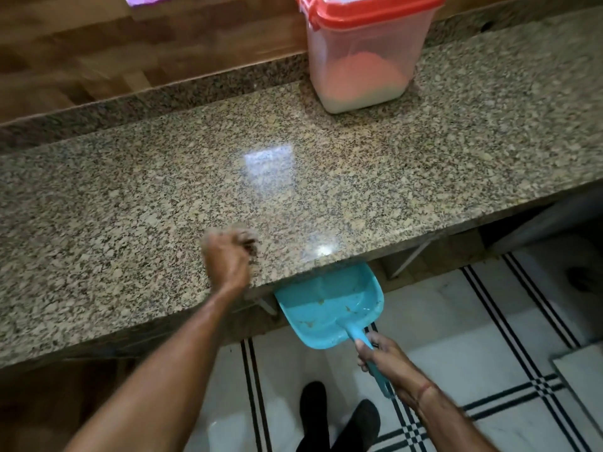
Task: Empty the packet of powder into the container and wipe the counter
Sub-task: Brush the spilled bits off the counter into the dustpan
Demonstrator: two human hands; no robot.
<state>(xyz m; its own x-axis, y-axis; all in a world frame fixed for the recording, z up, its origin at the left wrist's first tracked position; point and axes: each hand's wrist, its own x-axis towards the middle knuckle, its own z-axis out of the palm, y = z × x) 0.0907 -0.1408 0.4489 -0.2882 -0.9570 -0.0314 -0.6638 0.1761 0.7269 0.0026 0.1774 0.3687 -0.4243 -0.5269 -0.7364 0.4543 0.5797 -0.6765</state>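
Observation:
A clear plastic container with a red lid stands at the back of the speckled granite counter, about a third full of pale powder. My left hand rests on the counter near its front edge, fingers curled and blurred; nothing shows in it. My right hand grips the handle of a turquoise dustpan. The pan's mouth is tucked just under the counter's front edge, to the right of my left hand. A few brownish crumbs lie in the pan. No packet is in view.
A wooden backsplash runs behind the counter. Below is a white tiled floor with black stripes, and my dark shoes stand on it. Metal brackets show under the counter.

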